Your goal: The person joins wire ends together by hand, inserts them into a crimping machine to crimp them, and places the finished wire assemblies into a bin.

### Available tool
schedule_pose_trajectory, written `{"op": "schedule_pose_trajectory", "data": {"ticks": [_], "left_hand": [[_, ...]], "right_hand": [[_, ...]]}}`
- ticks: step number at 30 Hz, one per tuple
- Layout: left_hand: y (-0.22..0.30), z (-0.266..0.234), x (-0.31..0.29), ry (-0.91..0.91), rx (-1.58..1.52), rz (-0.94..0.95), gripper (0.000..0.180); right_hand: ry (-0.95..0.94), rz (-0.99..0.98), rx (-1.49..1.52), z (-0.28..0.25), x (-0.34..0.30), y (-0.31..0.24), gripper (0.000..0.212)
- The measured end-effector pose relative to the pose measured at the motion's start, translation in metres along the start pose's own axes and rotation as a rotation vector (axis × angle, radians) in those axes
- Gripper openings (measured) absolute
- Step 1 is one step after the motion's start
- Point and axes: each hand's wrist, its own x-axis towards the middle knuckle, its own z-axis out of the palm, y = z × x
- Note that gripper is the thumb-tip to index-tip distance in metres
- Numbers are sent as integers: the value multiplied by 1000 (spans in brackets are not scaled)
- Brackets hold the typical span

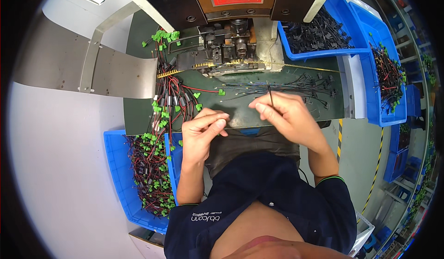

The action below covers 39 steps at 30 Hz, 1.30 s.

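My right hand (pixel 287 115) is closed in a pinch, and a thin dark rod-like piece (pixel 270 91) sticks up from its fingers. Whether that piece is a wire or a slim tool I cannot tell. Across a short gap, my left hand (pixel 203 128) has its thumb and fingertips pressed together; anything between them is too small to make out. Beyond the right hand lie loose black wires with black connectors (pixel 305 87) on the dark green tabletop (pixel 240 113). Past both hands stands a crimping press (pixel 231 46), fed by a strip of brass terminals (pixel 166 73).
Red and black wires with green connectors (pixel 173 99) are heaped left of my left hand and hang over the edge. A blue bin (pixel 115 166) below holds more. Blue bins of black parts (pixel 323 51) and wired parts (pixel 372 106) stand right. A curved metal guide (pixel 120 74) reaches in from the left.
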Motion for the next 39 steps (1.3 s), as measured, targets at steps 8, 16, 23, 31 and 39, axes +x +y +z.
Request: {"op": "schedule_pose_trajectory", "data": {"ticks": [8, 16, 23, 31, 39], "left_hand": [[9, 7, 4, 79, 90, 155, 18], [0, 18, 1, 154, 156, 175, 15], [-13, 0, 8, -13, -417, -46, 27], [-11, 11, 2, -31, -291, 78, 50], [-19, 17, 1, 85, 135, 180, 18]], "right_hand": [[31, 1, 413, 63, -1, 23, 14], [75, -49, 450, 76, 6, 34, 10], [85, -67, 319, 70, 2, 33, 11], [15, 141, 322, 65, 1, 35, 7], [-28, 107, 414, 66, 3, 41, 12]]}}
